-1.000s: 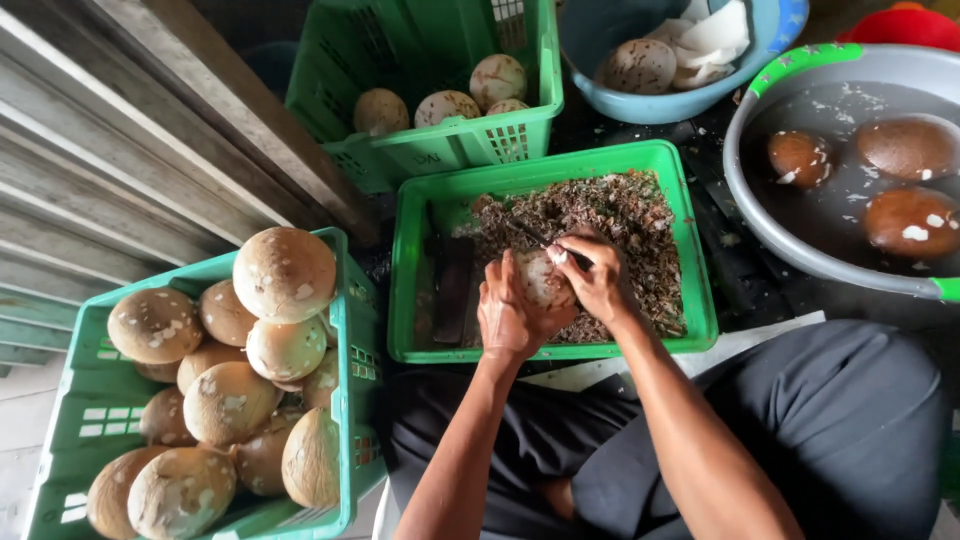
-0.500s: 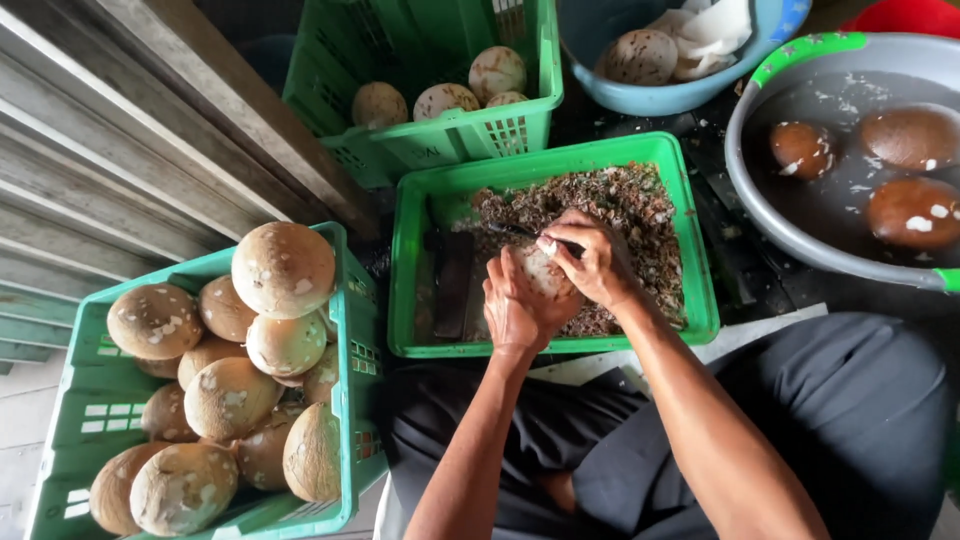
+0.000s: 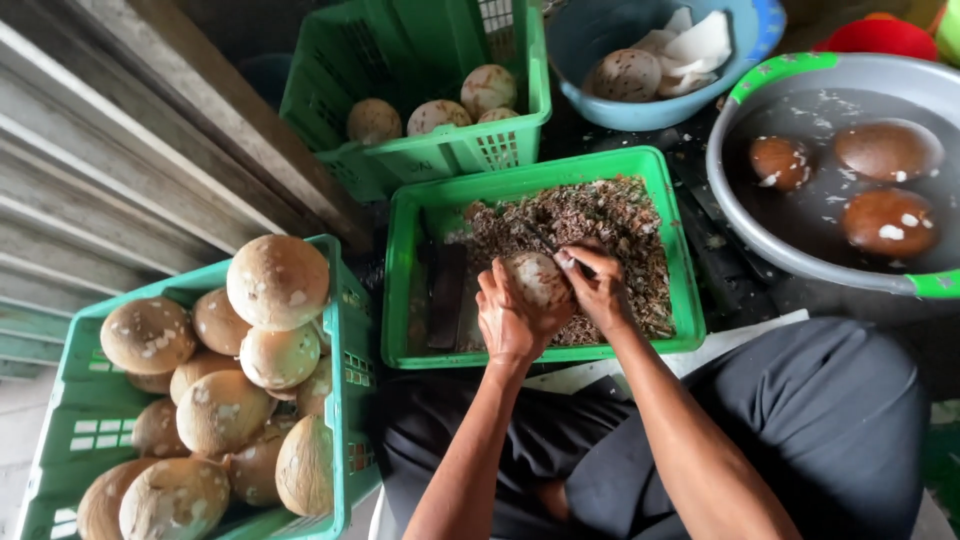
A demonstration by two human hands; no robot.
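My left hand (image 3: 508, 322) cups a pale round coconut (image 3: 537, 278) over a shallow green tray (image 3: 400, 250) filled with brown husk shavings (image 3: 600, 220). My right hand (image 3: 598, 288) presses against the coconut's right side and grips a small dark blade (image 3: 542, 240) whose tip points up and left over the shavings. Both forearms reach forward from my lap, which is covered in dark cloth.
A green crate (image 3: 345, 440) piled with several pale brown coconuts stands at lower left. Another green crate (image 3: 440, 150) with coconuts sits behind the tray. A blue bowl (image 3: 590, 25) holds a coconut and white pieces. A grey basin (image 3: 760, 240) of water with three dark coconuts is at right. Concrete steps run along the left.
Both hands have shifted slightly with the coconut over the tray, and the coconut has turned a little in my left hand. The blade stays at its top.
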